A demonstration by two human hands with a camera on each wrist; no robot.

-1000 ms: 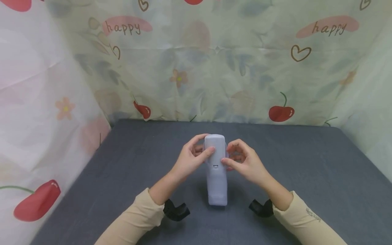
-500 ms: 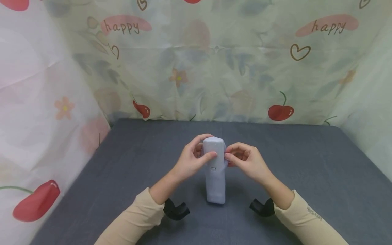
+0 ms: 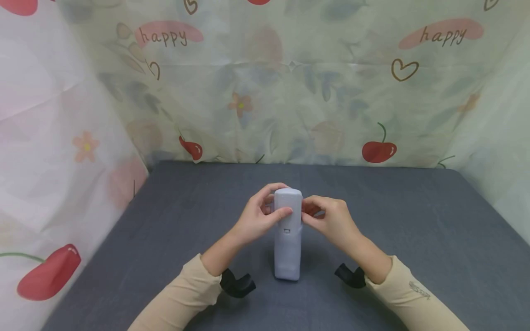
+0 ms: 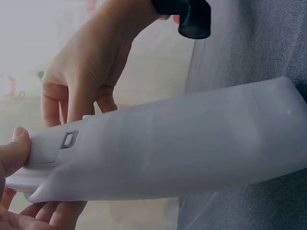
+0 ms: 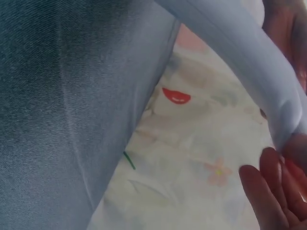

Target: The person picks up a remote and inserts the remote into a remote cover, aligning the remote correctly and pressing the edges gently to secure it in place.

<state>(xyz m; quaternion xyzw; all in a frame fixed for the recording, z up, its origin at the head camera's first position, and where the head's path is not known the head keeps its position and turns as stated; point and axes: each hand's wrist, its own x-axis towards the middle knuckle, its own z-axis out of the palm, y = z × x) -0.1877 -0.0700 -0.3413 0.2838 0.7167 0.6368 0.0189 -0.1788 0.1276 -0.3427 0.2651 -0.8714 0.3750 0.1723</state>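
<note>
A white remote control (image 3: 287,202) stands nearly upright in the head view, its back with the battery-cover latch facing me. A pale translucent sleeve (image 4: 192,139) wraps its lower part in the left wrist view, and the upper back is bare. My left hand (image 3: 256,216) grips the upper end, thumb across the back and fingers behind. With thumb and fingertips, my right hand (image 3: 331,220) pinches the sleeve's edge at the right side. The right fingertips are partly hidden behind the remote control. In the right wrist view, the sleeve (image 5: 240,52) curves toward my right fingers (image 5: 273,177).
A dark grey cloth-covered table (image 3: 186,197) lies beneath my hands. Behind it hangs a patterned curtain (image 3: 290,105), with another curtain (image 3: 83,184) at the left. Black wrist mounts (image 3: 238,283) jut inward from both sleeve cuffs.
The remote control's top has tipped slightly lower, and the whole has shifted a little left. My right hand's fingers have closed in on the sleeve's right edge. My left hand keeps its grip.
</note>
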